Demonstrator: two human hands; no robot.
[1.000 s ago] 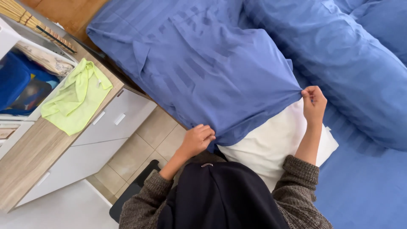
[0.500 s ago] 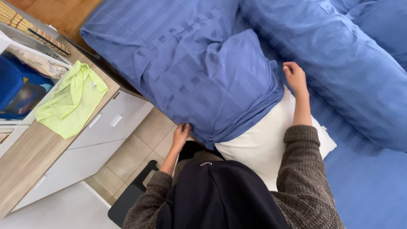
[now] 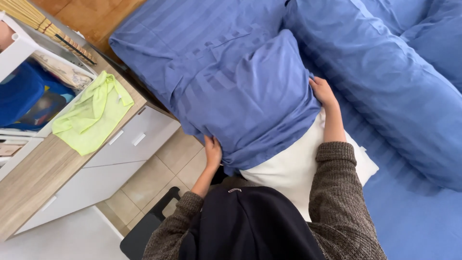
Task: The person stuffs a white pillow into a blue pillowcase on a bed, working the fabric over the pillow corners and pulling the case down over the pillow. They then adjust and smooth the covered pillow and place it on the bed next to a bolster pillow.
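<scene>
At the far left we see a white shelf unit (image 3: 19, 48) with dark blue things inside it, and beside it a wooden-topped cabinet (image 3: 33, 178) with white drawers. On that top a lime green cloth (image 3: 91, 115) lies crumpled and spread, one corner hanging toward the drawer fronts. Below the cabinet, beige floor tiles (image 3: 168, 163) show between it and the bed.

Moving right, we come to our left hand (image 3: 212, 150), raised from a brown knit sleeve and closed on the lower left edge of the blue pillowcase (image 3: 231, 86); the fingertips disappear under the fabric, so we cannot tell how much cloth they pinch. The striped pillowcase lies across the middle of the view, pulled over most of a white pillow (image 3: 293, 168), whose bare end sticks out from the open mouth toward our body. The pillow rests on the bed, partly over its edge near the tiles.

Farther right, our right hand (image 3: 322, 92) presses against the right side of the pillowcase, fingers curled into the cloth at the seam, well apart from the left hand, with the pillow between the two. Beyond it a blue duvet (image 3: 394, 82) lies bunched along the right, and a flat blue sheet (image 3: 414, 221) covers the mattress below.
</scene>
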